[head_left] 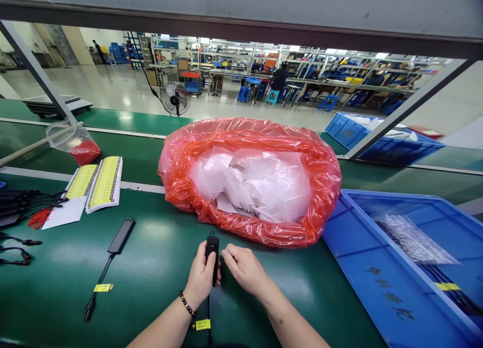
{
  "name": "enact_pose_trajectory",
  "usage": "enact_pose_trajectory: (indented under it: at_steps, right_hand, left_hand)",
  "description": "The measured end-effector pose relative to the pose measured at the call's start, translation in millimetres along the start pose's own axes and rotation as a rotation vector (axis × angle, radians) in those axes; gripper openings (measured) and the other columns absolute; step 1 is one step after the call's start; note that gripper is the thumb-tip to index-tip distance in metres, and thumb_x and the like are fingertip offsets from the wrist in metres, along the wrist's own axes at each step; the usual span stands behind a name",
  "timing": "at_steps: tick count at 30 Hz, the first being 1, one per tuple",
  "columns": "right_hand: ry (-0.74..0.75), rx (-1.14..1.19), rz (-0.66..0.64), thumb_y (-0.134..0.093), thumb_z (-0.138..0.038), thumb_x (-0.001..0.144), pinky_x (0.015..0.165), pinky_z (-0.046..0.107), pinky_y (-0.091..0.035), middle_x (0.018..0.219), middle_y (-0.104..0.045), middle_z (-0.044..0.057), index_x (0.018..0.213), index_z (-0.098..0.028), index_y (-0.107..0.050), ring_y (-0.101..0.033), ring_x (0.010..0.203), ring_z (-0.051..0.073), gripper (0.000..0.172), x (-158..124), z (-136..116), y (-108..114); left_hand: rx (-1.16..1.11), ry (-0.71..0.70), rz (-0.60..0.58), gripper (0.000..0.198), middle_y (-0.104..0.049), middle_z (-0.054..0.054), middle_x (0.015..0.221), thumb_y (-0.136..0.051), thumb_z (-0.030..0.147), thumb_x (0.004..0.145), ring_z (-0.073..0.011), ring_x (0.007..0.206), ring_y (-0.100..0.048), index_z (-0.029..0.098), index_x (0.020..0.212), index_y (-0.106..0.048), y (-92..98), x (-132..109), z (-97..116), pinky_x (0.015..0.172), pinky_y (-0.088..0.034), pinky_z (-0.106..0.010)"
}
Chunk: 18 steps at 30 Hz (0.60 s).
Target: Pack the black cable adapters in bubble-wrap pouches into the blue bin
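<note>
My left hand is wrapped around a small black box with a cable, held upright above the green bench. The cable runs down from it and carries a yellow label. Just to the right, my right hand is closed, fingers curled toward the box; what they hold, if anything, is hidden. A similar black box with a cable lies on the bench to the left. Beyond my hands sits a red plastic bag, its mouth wide around white bubble wrap.
Yellow label sheets, a clear bag of red pieces and black cabled parts lie at left. A blue crate with bubble-wrapped items stands right, another blue crate behind. A metal beam crosses overhead.
</note>
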State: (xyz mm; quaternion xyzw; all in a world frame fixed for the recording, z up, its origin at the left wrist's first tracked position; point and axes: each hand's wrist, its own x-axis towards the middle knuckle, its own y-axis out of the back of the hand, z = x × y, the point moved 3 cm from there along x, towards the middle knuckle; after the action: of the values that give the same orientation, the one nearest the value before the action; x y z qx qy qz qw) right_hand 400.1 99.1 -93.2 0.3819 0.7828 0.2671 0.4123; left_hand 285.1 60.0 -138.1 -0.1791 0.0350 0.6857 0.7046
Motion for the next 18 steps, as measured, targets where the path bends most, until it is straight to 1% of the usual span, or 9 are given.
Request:
enact_pose_trajectory:
  at_steps: [4, 6, 8, 10, 12, 14, 15, 16, 18]
  right_hand:
    - [-0.254, -0.225, -0.023, -0.009, -0.056, 0.078, 0.061, 0.006, -0.003, 0.084, -0.051, 0.001, 0.093, -0.011, -0.053, -0.005, 0.053, -0.013, 0.065, 11.7, 21.7, -2.6]
    - [-0.308, -0.228, 0.013, -0.018, -0.056, 0.077, 0.063, 0.006, -0.003, 0.085, -0.051, 0.002, 0.095, -0.010, -0.054, -0.006, 0.054, -0.013, 0.061, 15.5, 28.4, -3.9]
    - [-0.335, -0.215, 0.083, -0.023, -0.057, 0.075, 0.064, 0.006, -0.001, 0.092, -0.050, 0.000, 0.100, -0.015, -0.052, -0.003, 0.057, -0.013, 0.056, 13.4, 31.9, 1.5]
    - [-0.312, -0.156, 0.224, -0.023, -0.055, 0.076, 0.064, 0.007, 0.001, 0.095, -0.049, -0.002, 0.099, -0.018, -0.051, -0.001, 0.059, -0.012, 0.052, 6.5, 33.0, 16.9]
    - [-0.274, -0.057, 0.453, -0.019, -0.051, 0.078, 0.063, 0.006, 0.000, 0.096, -0.047, -0.003, 0.097, -0.019, -0.052, -0.003, 0.060, -0.012, 0.050, -2.1, 35.6, 41.3]
    - [-0.270, 0.047, 0.692, -0.023, -0.049, 0.078, 0.061, 0.006, -0.001, 0.104, -0.044, -0.004, 0.103, -0.021, -0.051, -0.005, 0.061, -0.013, 0.047, -8.5, 42.8, 67.8]
    - [-0.279, 0.089, 0.762, -0.028, -0.047, 0.076, 0.060, 0.006, 0.000, 0.110, -0.041, -0.004, 0.108, -0.022, -0.049, -0.005, 0.062, -0.014, 0.046, -9.6, 47.7, 79.0]
    - [-0.283, 0.125, 0.791, -0.033, -0.044, 0.075, 0.060, 0.006, 0.001, 0.113, -0.040, -0.003, 0.110, -0.021, -0.049, -0.004, 0.062, -0.014, 0.045, -9.5, 52.5, 88.2]
    - [-0.261, 0.177, 0.766, -0.038, -0.039, 0.072, 0.058, 0.004, 0.000, 0.107, -0.045, -0.002, 0.100, -0.014, -0.054, -0.006, 0.061, -0.015, 0.041, -9.2, 58.8, 101.3]
  left_hand:
    - [-0.072, 0.025, 0.026, 0.053, -0.047, 0.001, 0.074, -0.043, 0.056, 0.079, -0.0087, 0.049, -0.046, 0.020, 0.113, -0.027, 2.6, 2.1, 3.0, 0.042, -0.041, -0.023]
    - [-0.085, 0.035, 0.027, 0.052, -0.047, 0.001, 0.074, -0.043, 0.056, 0.079, -0.0081, 0.048, -0.045, 0.020, 0.113, -0.027, 3.8, 2.4, 4.8, 0.041, -0.040, -0.022]
    - [-0.095, 0.040, 0.025, 0.052, -0.046, 0.002, 0.074, -0.045, 0.055, 0.078, -0.0077, 0.047, -0.044, 0.021, 0.113, -0.027, 5.2, 2.9, 6.0, 0.040, -0.039, -0.021]
    - [-0.110, 0.033, 0.032, 0.053, -0.046, 0.002, 0.073, -0.047, 0.055, 0.077, -0.0076, 0.047, -0.043, 0.021, 0.113, -0.028, 7.0, 4.0, 6.5, 0.039, -0.038, -0.021]
    - [-0.125, 0.022, 0.043, 0.053, -0.047, 0.002, 0.073, -0.048, 0.056, 0.076, -0.0077, 0.047, -0.043, 0.020, 0.110, -0.030, 8.2, 5.6, 6.7, 0.040, -0.038, -0.021]
    - [-0.139, 0.017, 0.047, 0.052, -0.048, 0.001, 0.073, -0.048, 0.057, 0.076, -0.0077, 0.048, -0.043, 0.020, 0.108, -0.031, 8.6, 7.2, 6.7, 0.040, -0.038, -0.022]
    - [-0.147, 0.018, 0.042, 0.051, -0.048, 0.002, 0.074, -0.049, 0.057, 0.076, -0.0076, 0.048, -0.043, 0.020, 0.107, -0.031, 8.5, 7.6, 6.9, 0.041, -0.039, -0.022]
    - [-0.153, 0.017, 0.035, 0.051, -0.048, 0.001, 0.074, -0.049, 0.056, 0.076, -0.0077, 0.048, -0.043, 0.020, 0.106, -0.031, 8.4, 7.7, 7.4, 0.041, -0.039, -0.022]
    - [-0.165, 0.009, 0.017, 0.049, -0.049, 0.001, 0.076, -0.051, 0.054, 0.076, -0.0079, 0.050, -0.044, 0.019, 0.104, -0.032, 8.6, 6.5, 9.4, 0.042, -0.039, -0.022]
